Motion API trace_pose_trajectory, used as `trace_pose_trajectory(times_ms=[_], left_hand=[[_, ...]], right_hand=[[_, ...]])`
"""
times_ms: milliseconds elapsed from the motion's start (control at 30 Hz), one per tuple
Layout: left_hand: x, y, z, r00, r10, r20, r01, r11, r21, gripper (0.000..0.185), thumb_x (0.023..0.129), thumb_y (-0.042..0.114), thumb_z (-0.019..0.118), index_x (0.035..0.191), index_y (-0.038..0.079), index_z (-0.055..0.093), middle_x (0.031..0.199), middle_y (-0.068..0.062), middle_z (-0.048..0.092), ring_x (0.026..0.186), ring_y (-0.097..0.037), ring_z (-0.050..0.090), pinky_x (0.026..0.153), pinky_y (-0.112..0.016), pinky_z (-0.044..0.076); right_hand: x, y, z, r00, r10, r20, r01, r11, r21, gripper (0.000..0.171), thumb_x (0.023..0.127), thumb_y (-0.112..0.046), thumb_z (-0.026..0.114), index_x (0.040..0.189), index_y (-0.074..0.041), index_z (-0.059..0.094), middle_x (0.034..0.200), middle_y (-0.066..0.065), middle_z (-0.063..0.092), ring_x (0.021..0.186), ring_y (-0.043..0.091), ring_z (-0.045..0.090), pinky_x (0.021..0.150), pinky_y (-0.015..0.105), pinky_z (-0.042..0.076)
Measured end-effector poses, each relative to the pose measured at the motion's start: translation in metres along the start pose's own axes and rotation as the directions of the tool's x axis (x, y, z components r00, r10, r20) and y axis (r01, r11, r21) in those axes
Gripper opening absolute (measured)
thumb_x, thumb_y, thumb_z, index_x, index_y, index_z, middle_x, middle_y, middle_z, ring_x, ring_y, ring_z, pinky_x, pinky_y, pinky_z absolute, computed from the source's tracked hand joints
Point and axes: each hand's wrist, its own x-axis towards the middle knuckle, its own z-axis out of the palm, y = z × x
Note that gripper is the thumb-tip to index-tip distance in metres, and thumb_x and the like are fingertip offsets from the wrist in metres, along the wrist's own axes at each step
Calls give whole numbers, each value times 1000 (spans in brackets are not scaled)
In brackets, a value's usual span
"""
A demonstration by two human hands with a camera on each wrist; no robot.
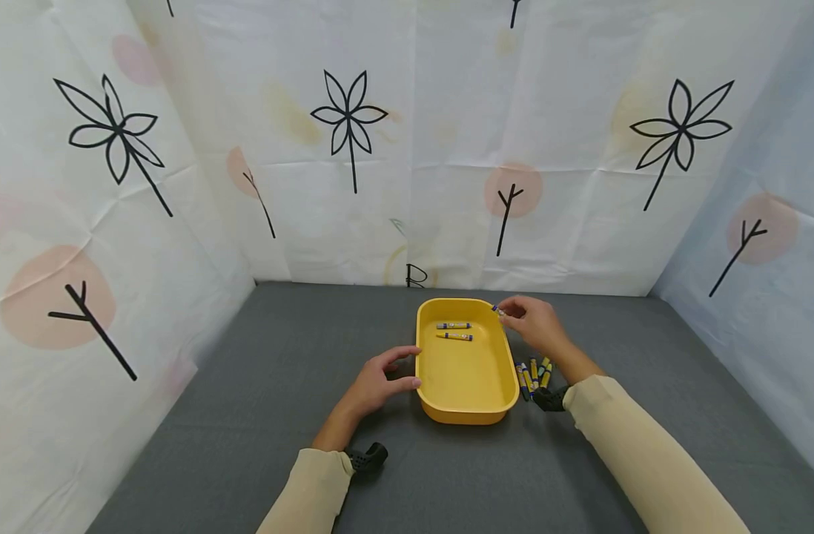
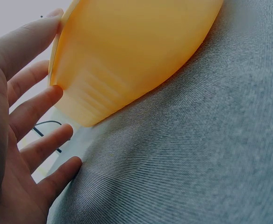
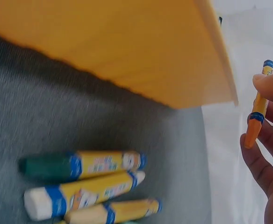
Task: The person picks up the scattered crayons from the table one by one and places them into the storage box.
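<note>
A yellow plastic tray (image 1: 467, 386) stands on the grey cloth, with two crayons (image 1: 454, 337) lying side by side near its far end. My left hand (image 1: 378, 382) is at the tray's left side, its fingertips at the rim and its fingers spread. Over the tray's far right corner, my right hand (image 1: 535, 323) pinches an orange crayon (image 3: 258, 112) with a yellow and blue wrapper between thumb and fingers. Below that hand several crayons lie beside the tray, among them a dark green crayon (image 3: 82, 165) and a white crayon (image 3: 85, 193).
Grey cloth (image 1: 247, 415) covers the table. White fabric (image 1: 447, 133) printed with flowers and trees rises behind it and at both sides. The loose crayons (image 1: 533, 373) lie close against the tray's right wall, near the right wrist.
</note>
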Motion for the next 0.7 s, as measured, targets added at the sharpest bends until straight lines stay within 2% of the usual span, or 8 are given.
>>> trace_pose_trajectory(times_ms=[200, 433, 700], left_hand=[[0, -1, -2, 1000, -3, 12, 3, 1000, 1, 51, 86, 35, 75, 133, 27, 58, 140, 1, 52, 128, -26, 47, 105, -49, 38], [1, -2, -2, 1000, -15, 9, 15, 1000, 11, 52, 84, 40, 75, 133, 30, 58, 139, 4, 53, 127, -25, 48, 105, -46, 38], [0, -3, -2, 1000, -4, 13, 4, 1000, 4, 52, 85, 38, 75, 133, 28, 58, 139, 1, 53, 127, -26, 48, 105, -49, 39]], right_hand=[[11, -16, 4, 1000, -10, 27, 10, 1000, -1, 22, 93, -13, 67, 114, -5, 67, 101, 10, 65, 93, 28, 59, 78, 44, 52], [24, -30, 9, 996, -71, 61, 73, 997, -31, 20, 93, -12, 67, 112, -5, 69, 97, 8, 62, 87, 25, 57, 75, 42, 50], [34, -46, 20, 985, -100, 141, 109, 992, -63, 20, 92, -11, 68, 111, -4, 71, 91, 5, 62, 82, 22, 57, 73, 39, 49]])
